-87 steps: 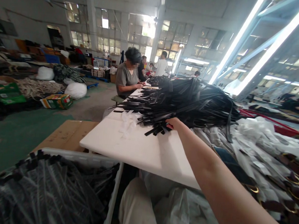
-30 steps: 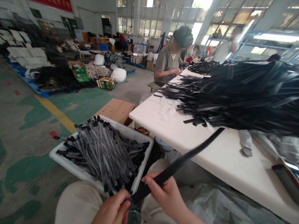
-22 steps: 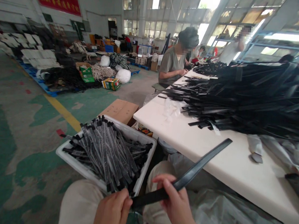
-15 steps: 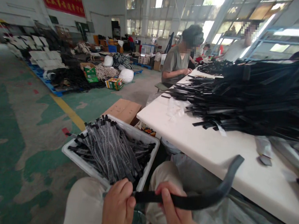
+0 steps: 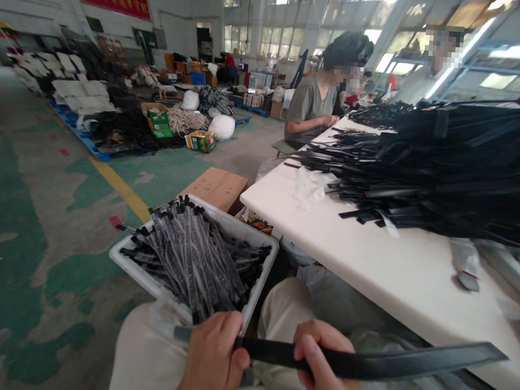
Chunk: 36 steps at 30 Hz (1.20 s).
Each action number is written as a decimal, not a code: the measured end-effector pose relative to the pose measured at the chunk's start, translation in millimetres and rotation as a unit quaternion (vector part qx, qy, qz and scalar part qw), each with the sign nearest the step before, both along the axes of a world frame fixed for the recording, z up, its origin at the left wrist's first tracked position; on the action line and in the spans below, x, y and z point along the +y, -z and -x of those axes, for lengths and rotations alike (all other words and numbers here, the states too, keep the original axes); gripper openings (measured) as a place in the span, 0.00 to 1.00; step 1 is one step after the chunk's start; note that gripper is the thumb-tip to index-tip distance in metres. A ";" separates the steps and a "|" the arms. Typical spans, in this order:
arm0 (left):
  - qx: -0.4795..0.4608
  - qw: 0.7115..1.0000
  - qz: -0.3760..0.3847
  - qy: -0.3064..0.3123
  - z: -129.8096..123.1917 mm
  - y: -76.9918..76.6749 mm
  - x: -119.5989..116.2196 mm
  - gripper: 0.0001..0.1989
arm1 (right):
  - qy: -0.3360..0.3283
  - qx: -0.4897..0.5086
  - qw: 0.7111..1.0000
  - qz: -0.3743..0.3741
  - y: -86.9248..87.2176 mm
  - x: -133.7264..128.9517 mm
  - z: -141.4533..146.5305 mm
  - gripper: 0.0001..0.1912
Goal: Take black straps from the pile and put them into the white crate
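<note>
A long black leather-like strap [image 5: 408,361] runs level across my lap, with its far end out to the right over the table's front edge. My left hand [image 5: 213,358] pinches the near end between thumb and fingers. My right hand [image 5: 322,360] grips the strap a little further along, and the two hands stand close together. Just beyond my left hand is a white plastic crate [image 5: 239,230] holding several dark strips [image 5: 193,261] laid in a bundle. My hands hide part of the strap.
A white table [image 5: 370,268] on the right bears a large heap of black straps [image 5: 421,182]. A seated co-worker [image 5: 313,106] works further along it. A cardboard box [image 5: 216,189] stands behind the crate. Pallets of goods lie across the green-painted floor [image 5: 81,206].
The strap has swung down from pointing up and right, and has gone from curved to straight and level. My right hand has slid along it, away from my left hand.
</note>
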State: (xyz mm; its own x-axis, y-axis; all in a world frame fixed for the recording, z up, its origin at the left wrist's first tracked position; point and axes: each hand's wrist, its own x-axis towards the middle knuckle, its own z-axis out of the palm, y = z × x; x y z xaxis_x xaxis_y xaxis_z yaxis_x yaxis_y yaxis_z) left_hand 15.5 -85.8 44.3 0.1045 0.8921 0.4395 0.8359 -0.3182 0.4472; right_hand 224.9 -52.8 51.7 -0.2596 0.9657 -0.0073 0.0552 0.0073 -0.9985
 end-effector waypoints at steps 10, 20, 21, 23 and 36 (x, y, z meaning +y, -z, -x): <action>0.009 0.998 -0.023 0.053 -10.4 -8.0 8.2 0.30 | -0.032 0.122 0.989 0.083 -12.1 -1.1 6.6 0.28; -0.011 0.995 -0.026 0.095 -26.3 -17.6 10.4 0.34 | -0.094 0.000 0.987 -0.131 -6.3 -2.1 8.0 0.17; -0.006 0.996 -0.026 0.089 -23.1 -16.7 10.0 0.34 | -0.110 0.044 0.988 -0.095 -4.6 -2.9 3.1 0.17; 0.014 0.998 -0.024 0.064 -13.7 -13.0 9.3 0.32 | -0.080 0.108 0.991 -0.024 -3.8 -4.5 -9.9 0.20; 0.004 0.997 -0.021 0.071 -20.3 -22.1 14.4 0.35 | -0.001 0.050 0.999 0.007 -24.4 -6.9 -6.6 0.25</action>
